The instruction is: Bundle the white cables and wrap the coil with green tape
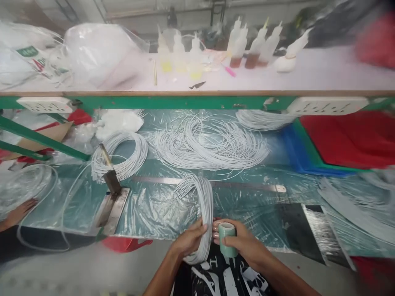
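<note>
Near the front edge of the table, my left hand (191, 238) is wrapped round a bundle of thin white tubes (206, 205). The bundle curves up from my hand and bends over to the left, its loose ends lying on the plastic-covered table. Just right of the bundle, my right hand (239, 238) holds a pale green roll (227, 240) upright, thumb across its front. The fingers of my right hand reach toward the tubes behind the roll; whether they touch is unclear. A steel ruler (247, 186) lies behind the bundle.
Coiled white tubes (212, 144) lie further back, another coil (135, 154) to the left beside a brush-like tool (112, 181). Red, green and blue sheets (339, 142) are at the right, a dark panel (304, 230) nearer. Bottles stand on the shelf (123, 82). Another person's hand (23, 211) is far left.
</note>
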Motion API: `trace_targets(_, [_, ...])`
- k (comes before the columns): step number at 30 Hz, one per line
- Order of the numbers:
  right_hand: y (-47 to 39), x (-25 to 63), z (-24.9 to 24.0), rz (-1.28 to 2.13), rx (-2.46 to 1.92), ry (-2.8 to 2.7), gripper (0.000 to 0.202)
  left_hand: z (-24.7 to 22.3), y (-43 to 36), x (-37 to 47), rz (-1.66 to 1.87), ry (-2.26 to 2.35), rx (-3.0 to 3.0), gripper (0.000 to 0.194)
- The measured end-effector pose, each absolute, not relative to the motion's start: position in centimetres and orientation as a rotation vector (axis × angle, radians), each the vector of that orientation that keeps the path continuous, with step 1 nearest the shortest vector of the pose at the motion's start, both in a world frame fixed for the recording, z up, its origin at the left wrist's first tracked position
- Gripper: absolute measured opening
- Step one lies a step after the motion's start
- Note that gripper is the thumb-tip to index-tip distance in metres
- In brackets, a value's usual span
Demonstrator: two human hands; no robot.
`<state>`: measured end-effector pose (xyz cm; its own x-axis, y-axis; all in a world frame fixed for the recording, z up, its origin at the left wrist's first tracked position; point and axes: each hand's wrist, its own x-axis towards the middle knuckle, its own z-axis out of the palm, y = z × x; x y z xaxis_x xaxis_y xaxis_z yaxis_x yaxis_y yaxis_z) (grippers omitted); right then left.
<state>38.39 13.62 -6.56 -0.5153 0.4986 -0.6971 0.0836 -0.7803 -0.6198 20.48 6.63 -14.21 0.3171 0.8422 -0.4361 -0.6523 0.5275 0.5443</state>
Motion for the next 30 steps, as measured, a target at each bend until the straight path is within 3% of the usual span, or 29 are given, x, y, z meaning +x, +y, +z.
trace_targets(4, [13.7,38.1,-6.3,2.276,-1.447,-1.04,0.051,-16.1,7.6,20.4,0.934,0.539,0.244,0.061])
trace_targets(7, [14.2,37.7,-6.2,2.211,-1.5,-1.088,0.054,-16.1,7.7,21.3,1.063,0.6,0.275,0.053])
trace_targets(12, [14.2,36.0,-5.7,2.211,-1.481,-1.153,0.051,-13.8,6.0,21.5,1.28,0.997,0.547,0.038])
trace_targets(23, [11.4,33.3,-6.7,2.017,-1.371,-1.696,0.023,-11.6,2.5,23.2,1.342,1.667,0.73,0.046])
trace_targets(30, [8.5,30.0,-6.5,2.337,-1.071,-1.47,0.031,-8.6,-2.8,19.5,1.213,2.231,0.798,0.037])
